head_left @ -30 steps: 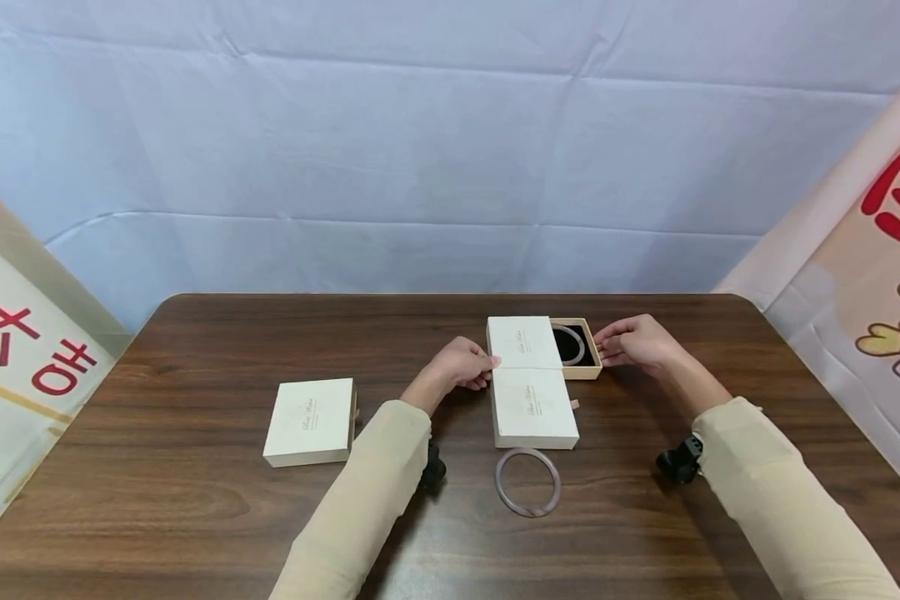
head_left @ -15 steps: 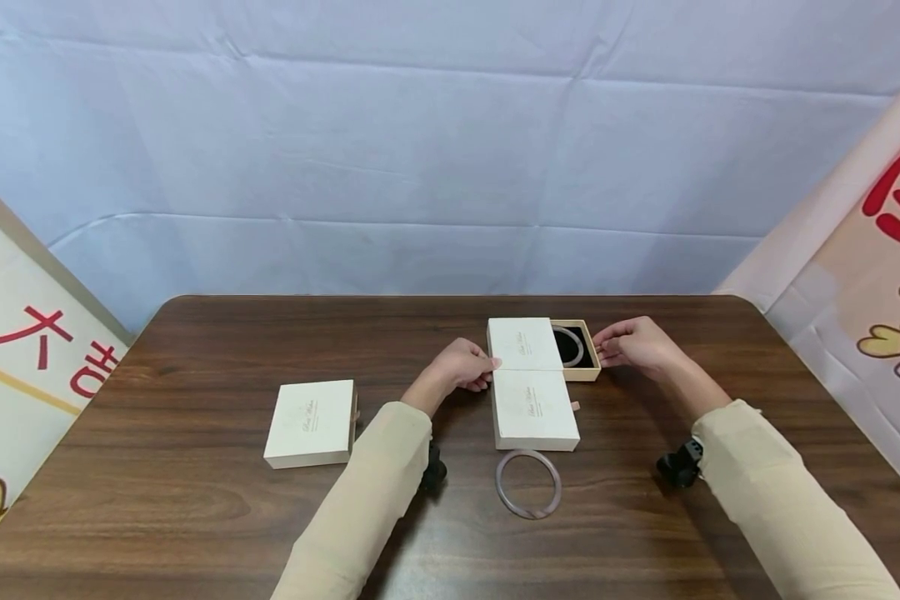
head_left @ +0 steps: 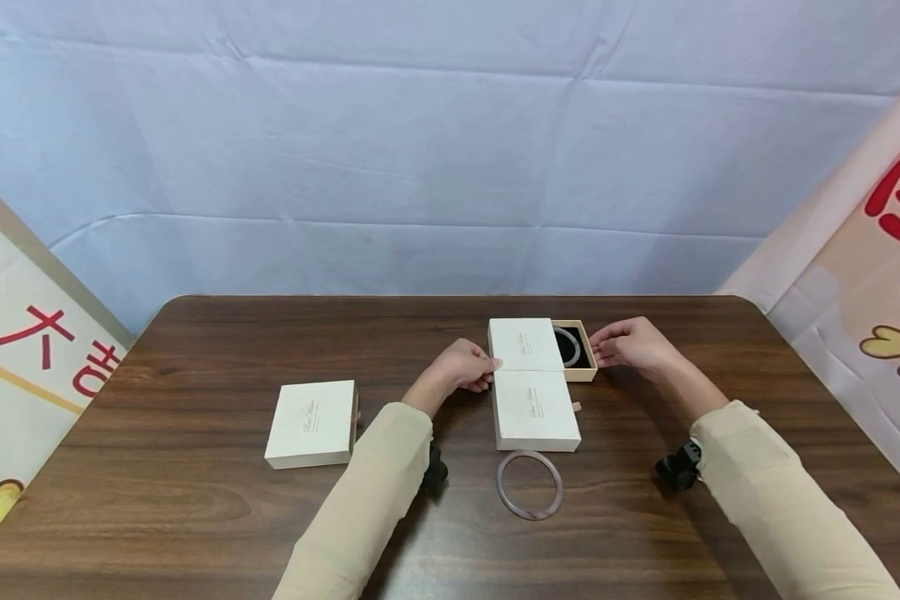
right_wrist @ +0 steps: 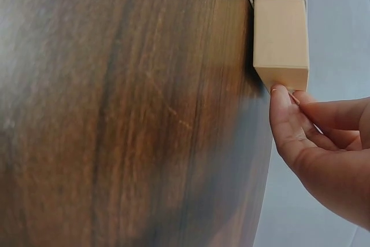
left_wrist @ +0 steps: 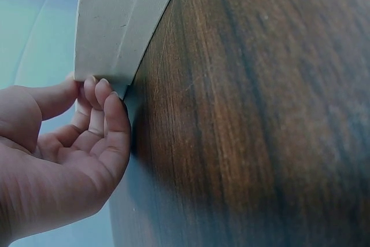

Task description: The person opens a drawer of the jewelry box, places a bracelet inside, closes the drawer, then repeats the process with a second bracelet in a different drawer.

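Two white gift boxes abut on the table: the far box [head_left: 521, 343] and the near box [head_left: 536, 408]. My left hand [head_left: 465, 363] is at their left side where they meet, thumb on the top edge and fingers curled against the side, holding the far box. From that box's right side a tan drawer [head_left: 581, 374] sticks out, with a bangle [head_left: 576, 350] on its black lining, partly hidden by the sleeve. My right hand [head_left: 633, 346] touches the drawer's outer end with its fingertips. A thin ribbon [right_wrist: 295, 99] shows between thumb and fingers in the right wrist view.
A loose greyish-purple bangle [head_left: 529, 485] lies just in front of the near box. Farther left stands another white gift box [head_left: 312, 422] beside my left forearm. All rest on a dark wooden table [head_left: 172, 500] with a pale cloth [head_left: 390, 150] behind.
The drawer has slid slightly left into the far box, and my right hand has moved left with it. My left hand keeps its place at the boxes' left edge.
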